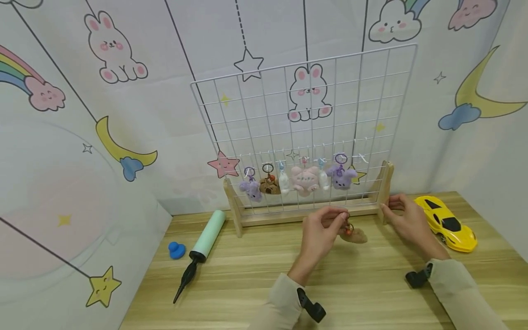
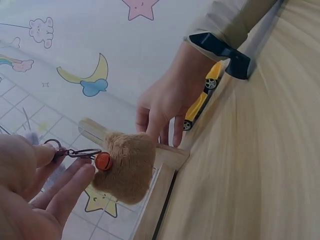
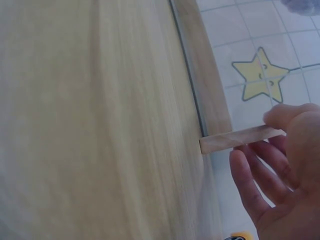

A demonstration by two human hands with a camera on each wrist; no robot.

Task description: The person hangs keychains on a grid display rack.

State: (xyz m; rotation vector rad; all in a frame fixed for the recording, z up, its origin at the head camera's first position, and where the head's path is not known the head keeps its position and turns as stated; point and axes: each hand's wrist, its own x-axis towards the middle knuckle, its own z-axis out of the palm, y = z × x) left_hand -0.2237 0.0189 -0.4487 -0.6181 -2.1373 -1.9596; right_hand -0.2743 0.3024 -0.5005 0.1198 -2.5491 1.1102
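Observation:
My left hand (image 1: 319, 231) pinches the metal ring of a brown plush keychain (image 2: 127, 170), which has a red-orange bell (image 2: 103, 161). The plush dangles from the fingertips, in front of a white wire grid rack (image 1: 264, 123). My right hand (image 1: 406, 223) grips the right upright (image 3: 240, 139) of the rack's wooden stand, thumb on one side and fingers on the other. On the rack hang a pink plush keychain (image 1: 305, 179), a brown plush keychain (image 1: 270, 185), two purple ones and two small white pendants.
A yellow toy car (image 1: 447, 223) stands right of my right hand. On the table's left lie a mint-green hand pump (image 1: 209, 233) with a black nozzle and a small blue knobbed object (image 1: 176, 250). A cartoon-printed cloth (image 1: 173, 137) hangs behind the rack.

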